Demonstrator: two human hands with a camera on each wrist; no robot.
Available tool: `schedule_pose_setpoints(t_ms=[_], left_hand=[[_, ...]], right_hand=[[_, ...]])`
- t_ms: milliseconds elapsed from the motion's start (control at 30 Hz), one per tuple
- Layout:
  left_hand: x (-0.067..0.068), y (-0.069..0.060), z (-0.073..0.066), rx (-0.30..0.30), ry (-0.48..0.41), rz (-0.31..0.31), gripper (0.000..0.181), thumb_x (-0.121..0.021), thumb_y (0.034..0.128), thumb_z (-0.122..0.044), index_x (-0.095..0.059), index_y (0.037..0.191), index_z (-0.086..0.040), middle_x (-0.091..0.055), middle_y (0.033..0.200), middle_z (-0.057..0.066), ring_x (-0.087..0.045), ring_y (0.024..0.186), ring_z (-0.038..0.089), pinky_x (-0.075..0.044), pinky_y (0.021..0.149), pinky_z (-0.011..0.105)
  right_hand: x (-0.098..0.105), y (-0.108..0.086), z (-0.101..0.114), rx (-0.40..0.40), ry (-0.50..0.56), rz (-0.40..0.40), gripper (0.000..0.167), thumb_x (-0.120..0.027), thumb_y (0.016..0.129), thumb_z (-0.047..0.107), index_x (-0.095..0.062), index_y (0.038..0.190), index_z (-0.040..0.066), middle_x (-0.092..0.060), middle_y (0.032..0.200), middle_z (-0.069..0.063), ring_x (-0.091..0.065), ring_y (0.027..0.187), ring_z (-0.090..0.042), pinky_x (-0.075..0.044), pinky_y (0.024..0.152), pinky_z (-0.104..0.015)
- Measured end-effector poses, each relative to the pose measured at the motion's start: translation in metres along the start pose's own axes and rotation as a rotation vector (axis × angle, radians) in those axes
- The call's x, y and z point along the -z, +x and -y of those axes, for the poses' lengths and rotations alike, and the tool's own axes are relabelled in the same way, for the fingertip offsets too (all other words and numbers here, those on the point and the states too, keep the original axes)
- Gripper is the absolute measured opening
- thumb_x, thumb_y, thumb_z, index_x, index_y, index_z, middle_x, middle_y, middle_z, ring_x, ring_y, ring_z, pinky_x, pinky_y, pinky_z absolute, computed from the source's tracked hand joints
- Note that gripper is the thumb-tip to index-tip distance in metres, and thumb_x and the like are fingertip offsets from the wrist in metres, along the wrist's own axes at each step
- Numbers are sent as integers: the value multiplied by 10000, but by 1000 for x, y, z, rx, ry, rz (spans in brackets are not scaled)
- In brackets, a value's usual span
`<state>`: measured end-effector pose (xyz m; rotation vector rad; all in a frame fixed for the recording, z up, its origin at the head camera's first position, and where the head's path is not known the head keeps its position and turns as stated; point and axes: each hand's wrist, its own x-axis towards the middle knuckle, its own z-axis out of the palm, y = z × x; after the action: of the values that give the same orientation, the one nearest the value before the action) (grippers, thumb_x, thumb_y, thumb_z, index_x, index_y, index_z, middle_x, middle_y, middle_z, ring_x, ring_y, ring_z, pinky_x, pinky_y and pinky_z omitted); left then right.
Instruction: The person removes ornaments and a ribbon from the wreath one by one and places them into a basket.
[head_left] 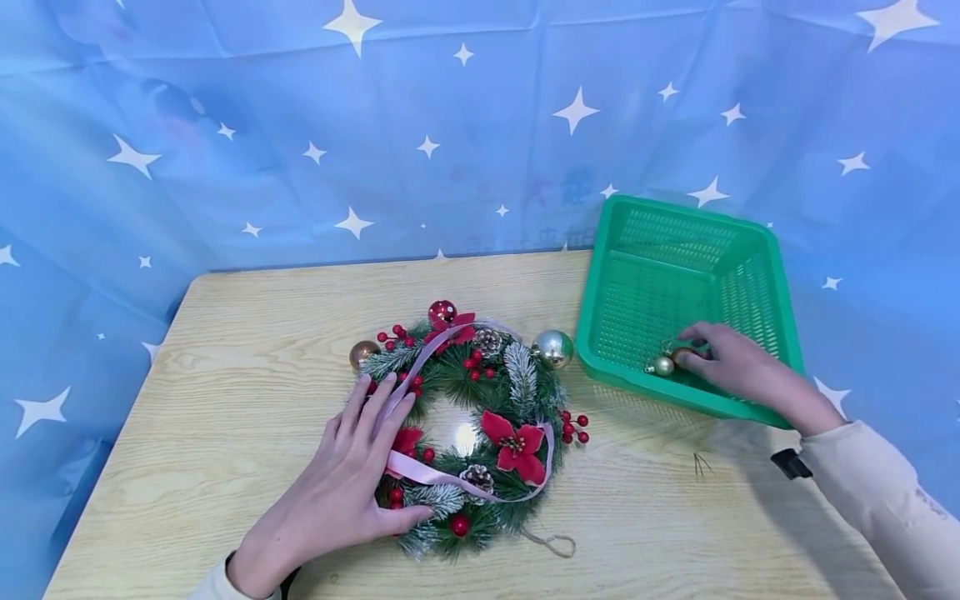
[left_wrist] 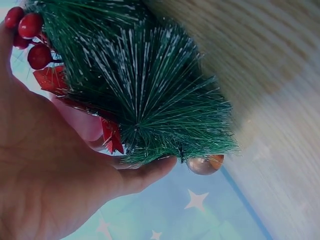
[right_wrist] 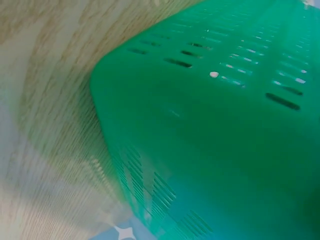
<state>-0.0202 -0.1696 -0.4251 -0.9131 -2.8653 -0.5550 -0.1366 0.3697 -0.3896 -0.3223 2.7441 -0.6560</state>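
A green wreath (head_left: 522, 383), trimmed with red flowers, berries, pinecones and frosted sprigs, lies on the table. A pale pink ribbon (head_left: 427, 473) runs loosely over it. On the wreath's left side rests my left hand (head_left: 337, 479), fingers extended and spread, thumb at the lower edge; the left wrist view shows it against the green needles (left_wrist: 145, 95). My right hand (head_left: 731, 360) reaches into the green basket (head_left: 588, 329), thumb and fingers around a small brownish bauble (head_left: 682, 357). Next to it is a pale gold bauble (head_left: 663, 366). The right wrist view shows only the basket's outer wall (right_wrist: 200, 130).
Larger baubles sit at the wreath's rim: copper (head_left: 363, 353), red (head_left: 442, 312) and silver (head_left: 553, 348). A twine loop (head_left: 558, 546) extends from its lower edge. Thin dark bits (head_left: 701, 465) lie on the wooden table (head_left: 247, 375). A blue star-patterned cloth (head_left: 390, 100) hangs behind.
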Motion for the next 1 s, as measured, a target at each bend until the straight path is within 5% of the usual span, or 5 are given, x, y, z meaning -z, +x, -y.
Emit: schedule_pose_setpoints(t_ms=[167,533,1000], left_hand=[[0,0,1,-6,-12,-3,1314,-767,814,-831,-209,1746,-92,-114,1802,181,-91,1622,519,-404,1055,773],[0,-1,4,0,-25,24,1314,-752,809,-851,-202,1755,-123,-99,1808,167,-56,1635,495,-386,1076,778],[2,1,5,-27,-30,7,1314,-800,800,-807,-222,1745,-102,-118,1800,185,-71,1629,505,-376,1075,785]], right_hand=[[-5,-7,8,-2,15,-99,514,-530,1174,276,-496,1515,-107,-468,1455,-381,-581,1201,-535,-511,889,-680],[-18,-17,34,142,80,-406,507,-463,1192,303,-474,1597,-2,-459,1555,-278,-489,1309,-478,-400,963,-674],[-48,-24,80,357,107,-512,481,-592,1118,174,-529,1583,70,-445,1654,-114,-502,1378,-364,-402,1008,-578]])
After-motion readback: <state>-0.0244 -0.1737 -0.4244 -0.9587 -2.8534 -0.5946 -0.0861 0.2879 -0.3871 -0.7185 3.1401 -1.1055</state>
